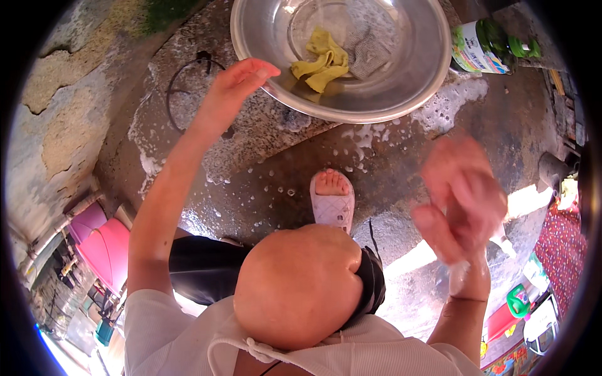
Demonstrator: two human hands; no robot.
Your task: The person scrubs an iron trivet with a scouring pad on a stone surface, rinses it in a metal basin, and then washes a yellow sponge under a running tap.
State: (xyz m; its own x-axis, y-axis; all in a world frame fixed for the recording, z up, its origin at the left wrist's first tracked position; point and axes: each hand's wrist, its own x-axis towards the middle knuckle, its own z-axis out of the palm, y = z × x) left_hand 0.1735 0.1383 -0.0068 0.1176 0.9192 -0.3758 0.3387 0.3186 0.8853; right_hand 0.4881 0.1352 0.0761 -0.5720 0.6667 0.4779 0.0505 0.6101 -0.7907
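A wide metal basin [401,103] stands on the wet ground at the top. In it lie a yellow-green cloth [323,61] and a grey mesh cloth [370,55]. My left hand [241,80] is beside the basin's near left rim, its fingers stretched out and holding nothing visible; whether it touches the rim I cannot tell. On the right, away from the basin, my wet right hand [463,194] is raised and smeared by motion. How its fingers are set is unclear, and I see no object in it.
A green bottle [480,47] lies right of the basin. Suds [448,103] spread over the ground. A stone slab [244,147] with a dark curved cord or hose [169,100] is at left. My slippered foot [332,194] and bare knee [298,282] are below. Pink basins [106,254] stand far left.
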